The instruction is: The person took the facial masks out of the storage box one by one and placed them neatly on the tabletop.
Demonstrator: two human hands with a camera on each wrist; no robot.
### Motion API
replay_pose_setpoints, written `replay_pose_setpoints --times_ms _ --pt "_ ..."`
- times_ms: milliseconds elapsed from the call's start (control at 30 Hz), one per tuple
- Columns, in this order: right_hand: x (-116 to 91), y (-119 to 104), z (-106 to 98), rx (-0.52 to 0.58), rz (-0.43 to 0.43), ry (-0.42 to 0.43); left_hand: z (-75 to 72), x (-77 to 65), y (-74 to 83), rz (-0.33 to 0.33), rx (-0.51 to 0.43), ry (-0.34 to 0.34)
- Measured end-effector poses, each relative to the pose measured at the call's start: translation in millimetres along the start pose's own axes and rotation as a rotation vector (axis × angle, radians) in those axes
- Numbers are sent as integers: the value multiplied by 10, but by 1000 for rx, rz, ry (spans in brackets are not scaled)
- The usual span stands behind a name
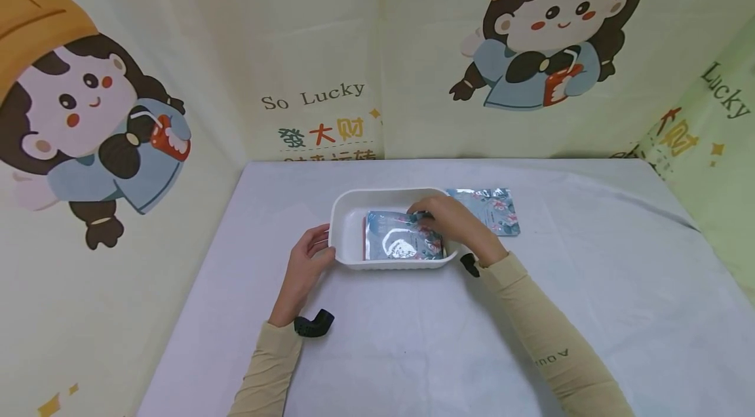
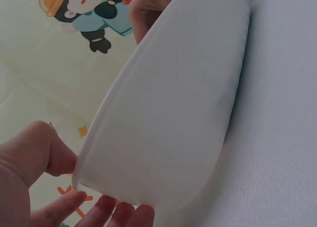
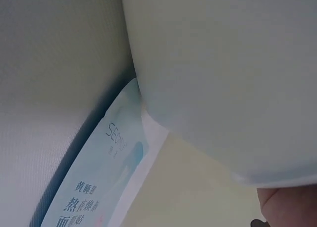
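Care is needed with the shiny blue packet [image 1: 395, 237], which lies inside the white tray [image 1: 348, 233], under the fingers of the right hand [image 1: 451, 217]. It would best be laid flat and gently, so that no corner is bent on the wall. The tray should be kept from sliding by the left hand [image 1: 307, 263], whose thumb and fingers are clamped on its left end. The right fingers are bent over the packet, but whether it is pinched cannot be told.

2 hands are seen, and 1 tray on the table [image 1: 407, 338]. 2 blue packets are plainly shown: 1 in the tray and 1 other packet [image 1: 498, 214] by its far right corner. A red edge [image 1: 364, 240] can be seen too, so 1 more thing may be hidden underneath.
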State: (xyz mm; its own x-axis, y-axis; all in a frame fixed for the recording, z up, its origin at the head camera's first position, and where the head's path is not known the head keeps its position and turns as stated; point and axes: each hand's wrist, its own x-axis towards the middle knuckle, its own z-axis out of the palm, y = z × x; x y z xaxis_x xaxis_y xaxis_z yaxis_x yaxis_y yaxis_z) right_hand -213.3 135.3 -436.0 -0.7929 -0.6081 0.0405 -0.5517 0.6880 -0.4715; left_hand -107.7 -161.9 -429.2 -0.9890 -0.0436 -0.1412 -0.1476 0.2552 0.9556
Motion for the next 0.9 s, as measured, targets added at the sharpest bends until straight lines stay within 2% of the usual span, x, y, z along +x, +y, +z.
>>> replay_pose_setpoints --times_ms 167,367,667,900 --pt "-12 32 -46 102 2 27 2 9 4 11 0 -5" --pt "-39 63 -95 218 -9 58 3 2 19 -4 -1 1" --pt "-66 106 -177 323 -18 66 12 -13 43 5 0 6" --pt "-80 128 -266 353 -11 87 9 -4 26 5 2 6"
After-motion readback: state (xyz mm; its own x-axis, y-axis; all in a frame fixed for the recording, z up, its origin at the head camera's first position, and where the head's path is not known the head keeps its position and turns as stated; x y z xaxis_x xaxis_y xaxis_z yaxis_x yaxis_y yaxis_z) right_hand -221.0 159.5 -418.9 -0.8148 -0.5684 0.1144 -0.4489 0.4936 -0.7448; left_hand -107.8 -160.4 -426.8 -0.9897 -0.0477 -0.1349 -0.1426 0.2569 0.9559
